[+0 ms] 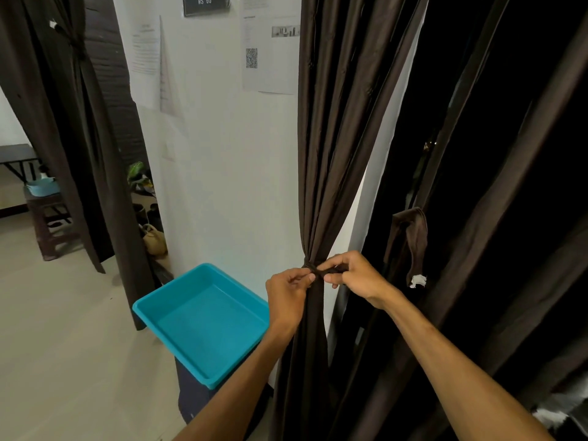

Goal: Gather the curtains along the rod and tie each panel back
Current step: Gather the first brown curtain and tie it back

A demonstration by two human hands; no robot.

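Pinching the tie (319, 269) from both sides, the hands meet at the waist of the curtain (334, 138), where its folds are drawn into a tight bunch. The left hand (288, 294) sits just left of the bunch, thumb and forefinger curled and closed on the tie's near end, right against the cloth. The right hand (353, 278) comes in from the other side, slightly higher. Its thumb and forefinger nip the dark band while the other fingers curl beneath.

The tie is the same brown as the curtain and wraps the bunch at fingertip level, so it lies between the two grips and touches both. Whether a knot sits under the fingers cannot be told. Above the tie the curtain fans upward against the white wall (222, 170); below, it hangs straight down between the forearms.

Just right, a second panel (509, 202) hangs loose. A brown strip (410, 243) with a white tag dangles in front of it, near the right hand but apart from it. A teal tray (203, 316) sits left of the left forearm on a dark stand. Far left, another curtain (63, 122) is tied at its middle. Papers and a sign (206, 3) reading WS 05 are on the wall.
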